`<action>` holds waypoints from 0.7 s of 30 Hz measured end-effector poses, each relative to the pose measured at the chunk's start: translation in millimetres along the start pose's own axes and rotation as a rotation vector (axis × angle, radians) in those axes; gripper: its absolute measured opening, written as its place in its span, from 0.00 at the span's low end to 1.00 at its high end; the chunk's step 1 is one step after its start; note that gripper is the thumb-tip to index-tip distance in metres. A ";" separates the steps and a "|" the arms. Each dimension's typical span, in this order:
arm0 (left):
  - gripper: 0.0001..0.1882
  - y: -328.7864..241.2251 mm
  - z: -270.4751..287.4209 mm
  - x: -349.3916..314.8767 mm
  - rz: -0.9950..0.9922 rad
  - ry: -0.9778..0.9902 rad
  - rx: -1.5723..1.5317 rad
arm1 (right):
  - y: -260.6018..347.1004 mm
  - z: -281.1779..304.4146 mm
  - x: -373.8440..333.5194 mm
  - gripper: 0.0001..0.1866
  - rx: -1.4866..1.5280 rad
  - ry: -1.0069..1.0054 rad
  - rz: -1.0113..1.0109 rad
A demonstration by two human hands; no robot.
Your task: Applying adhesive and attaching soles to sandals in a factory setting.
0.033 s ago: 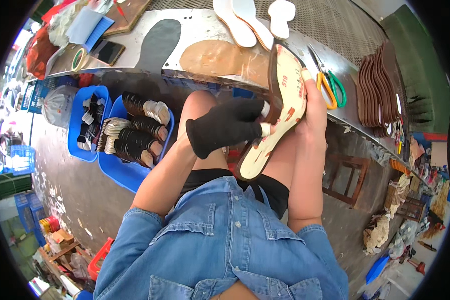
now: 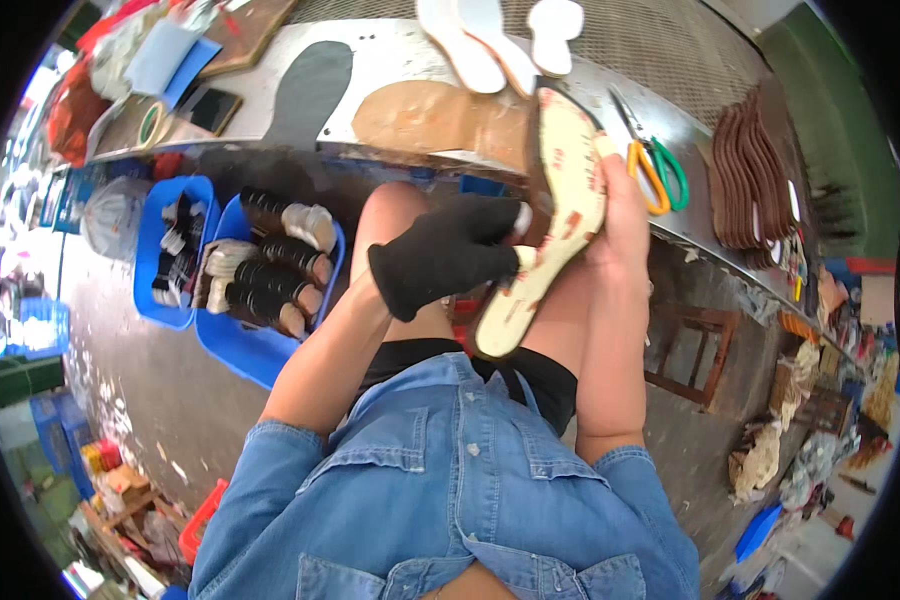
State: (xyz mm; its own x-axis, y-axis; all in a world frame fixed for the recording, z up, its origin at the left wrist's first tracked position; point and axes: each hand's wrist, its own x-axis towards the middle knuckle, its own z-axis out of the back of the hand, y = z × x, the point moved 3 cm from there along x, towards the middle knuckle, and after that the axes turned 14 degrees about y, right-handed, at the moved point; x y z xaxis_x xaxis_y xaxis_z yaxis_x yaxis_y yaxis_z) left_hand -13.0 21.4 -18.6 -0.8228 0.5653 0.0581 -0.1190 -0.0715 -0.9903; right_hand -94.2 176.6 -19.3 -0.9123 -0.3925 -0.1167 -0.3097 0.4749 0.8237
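A cream shoe insole (image 2: 572, 190) with reddish-brown patches and a dark brown edge is held up over my lap, tilted with its upper end near the bench. My right hand (image 2: 622, 210) grips it along the right side, with the thumb on the cream face. A black glove with bare fingertips covers my left hand (image 2: 455, 252). Its thumb and fingers pinch the left edge around the insole's middle. The fingers behind the insole are hidden.
On the bench (image 2: 395, 65) ahead lie white insole shapes (image 2: 467, 50), a dark sole-shaped sheet (image 2: 312, 90), a brown sheet (image 2: 435, 118), scissors (image 2: 652, 165) and stacked brown insoles (image 2: 745, 175). Blue bins (image 2: 232, 345) of banded pieces stand at the left. A wooden stool (image 2: 692, 350) is at the right.
The insole has turned slightly in my hands, and less of its dark brown left side shows. Both hands keep their hold. The bench view has shifted a little left.
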 end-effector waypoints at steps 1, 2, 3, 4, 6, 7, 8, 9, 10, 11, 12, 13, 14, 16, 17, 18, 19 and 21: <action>0.13 2.3 0.3 0.8 0.087 -0.021 -0.119 | -1.8 3.0 0.0 0.22 0.062 0.001 -0.021; 0.13 3.2 -0.2 1.3 0.175 -0.034 -0.234 | -3.7 7.5 -0.2 0.23 0.121 0.001 -0.033; 0.12 -3.4 2.1 5.1 0.136 -0.115 -0.300 | -15.7 25.6 1.5 0.23 0.111 0.093 -0.040; 0.12 -7.6 6.8 3.6 0.108 -0.205 -0.362 | -29.0 37.3 4.8 0.24 0.105 0.195 -0.054; 0.11 -8.1 17.0 0.3 -0.092 -0.365 -0.281 | -33.6 9.9 -24.5 0.24 -0.079 0.252 -0.153; 0.12 -5.1 14.9 9.3 -0.098 -0.421 -0.237 | -38.2 -1.1 -36.0 0.25 0.086 0.372 -0.134; 0.12 -3.3 12.4 18.7 -0.098 -0.485 -0.194 | -39.1 -6.8 -45.8 0.25 0.253 0.502 -0.122; 0.14 -7.0 5.5 29.3 -0.100 -0.498 -0.158 | -34.2 -2.7 -53.8 0.24 0.250 0.516 -0.063; 0.16 -11.5 -0.7 37.6 -0.013 -0.433 -0.172 | -28.7 3.3 -57.8 0.23 0.247 0.534 -0.008; 0.17 -4.2 0.9 47.7 -0.068 -0.412 -0.026 | -20.2 16.2 -57.7 0.20 0.258 0.417 0.047; 0.17 1.6 3.5 54.0 -0.120 -0.399 0.122 | -4.4 29.4 -56.6 0.15 0.145 0.263 0.233; 0.16 -10.3 -1.5 57.5 -0.162 -0.463 0.102 | 24.1 48.0 -53.6 0.12 -0.027 0.165 0.338; 0.16 -6.2 2.5 53.7 -0.168 -0.464 0.106 | 54.8 65.3 -53.6 0.14 -0.321 -0.157 0.272; 0.15 20.4 7.5 46.1 0.107 -0.361 -0.068 | 141.5 81.7 -61.7 0.19 -1.115 -0.384 0.748; 0.12 20.8 15.4 27.7 0.181 -0.393 -0.084 | 161.6 90.6 -50.4 0.19 -1.408 -0.553 0.768; 0.12 23.1 20.6 20.3 0.176 -0.402 -0.081 | 185.0 102.3 -44.2 0.19 -1.715 -0.765 0.770; 0.11 31.8 25.0 14.9 0.176 -0.421 -0.180 | 202.7 117.3 -36.0 0.20 -1.803 -0.810 0.762; 0.10 42.0 31.7 5.5 0.158 -0.446 -0.272 | 220.8 150.0 -16.1 0.20 -1.971 -0.882 0.746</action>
State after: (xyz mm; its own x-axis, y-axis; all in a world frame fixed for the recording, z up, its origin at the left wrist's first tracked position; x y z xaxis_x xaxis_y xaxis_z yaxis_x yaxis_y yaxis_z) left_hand -40.1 -4.5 -55.9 -0.9819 0.1577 -0.1047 0.1245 0.1216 -0.9847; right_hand -188.1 405.9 81.2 -0.7268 0.0154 0.6867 0.0794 -0.9912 0.1063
